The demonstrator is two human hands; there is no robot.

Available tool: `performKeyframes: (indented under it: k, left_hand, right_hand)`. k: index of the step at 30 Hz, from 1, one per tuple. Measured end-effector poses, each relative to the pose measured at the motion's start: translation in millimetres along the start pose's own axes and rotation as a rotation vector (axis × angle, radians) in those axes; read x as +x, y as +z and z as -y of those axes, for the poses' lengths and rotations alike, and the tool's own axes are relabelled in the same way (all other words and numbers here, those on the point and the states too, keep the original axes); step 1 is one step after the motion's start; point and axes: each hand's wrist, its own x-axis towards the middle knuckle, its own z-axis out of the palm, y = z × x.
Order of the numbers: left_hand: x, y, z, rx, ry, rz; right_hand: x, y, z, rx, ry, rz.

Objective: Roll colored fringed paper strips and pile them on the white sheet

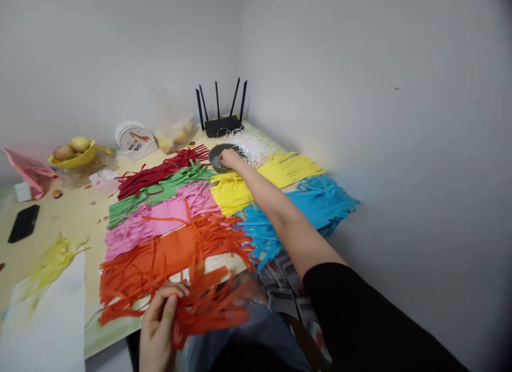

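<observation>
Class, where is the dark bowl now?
The bowl sits just left of the head view's centre, under the right hand, in front of the black router.

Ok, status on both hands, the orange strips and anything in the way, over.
Left hand: pinching bunched orange strips, ends splayed, partly blurred. Right hand: in dark bowl, grip unclear. Possibly in the way: white strings beside the bowl.

plain grey left wall (120, 52) and right wall (340, 68) meeting in a vertical corner (240, 36), a small dark mark (397, 88) spotting the right wall, soft light falling across both, a table (66, 214) standing in the corner, its pale yellow printed top edging into green
</observation>
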Motion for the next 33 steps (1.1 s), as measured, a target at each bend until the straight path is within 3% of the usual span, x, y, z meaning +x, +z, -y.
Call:
performKeyframes:
  k: [5, 8, 11, 14, 16, 19, 22, 25, 33]
  left_hand:
    - [1.2, 5.9, 9.4, 0.113, -0.099, 0.019]
    - [5.9, 1.1, 10.8, 0.108, -0.099, -0.052]
    - [14.9, -8.7, 12.7, 0.088, -0.056, -0.149]
    - [30.0, -10.3, 5.8, 0.111, 0.016, -0.185]
    - [42.1, -3.2, -6.3, 0.170, 0.142, -0.204]
    - [57.0, 12.3, -28.5, 0.270, 0.386, -0.253]
    - [59.7, 20.2, -42.9, 0.375, 0.550, -0.222]
    - [49.4, 16.7, -47.8, 0.451, 0.617, -0.160]
    - [17.5, 4.5, -50.7, 0.542, 0.672, -0.107]
  right_hand:
    - [20.0, 29.5, 6.3, -0.038, 0.014, 0.069]
    - [19.7, 24.8, 4.7, -0.024, 0.036, 0.021]
    - [2.2, 9.1, 8.7, 0.020, 0.022, -0.115]
    - [-44.1, 1.7, 34.0, 0.111, -0.112, -0.250]
    - [-90.7, 7.5, 61.5, 0.332, -0.330, -0.276]
    - [-167.9, 23.8, 101.9, 0.722, -0.629, -0.096]
    - [-226.1, 32.2, 125.6, 0.929, -0.682, 0.094]
    - [-254.2, 29.2, 133.0, 0.997, -0.659, 0.177]
    - [-283.5, 22.0, 138.8, 1.088, -0.567, 0.241]
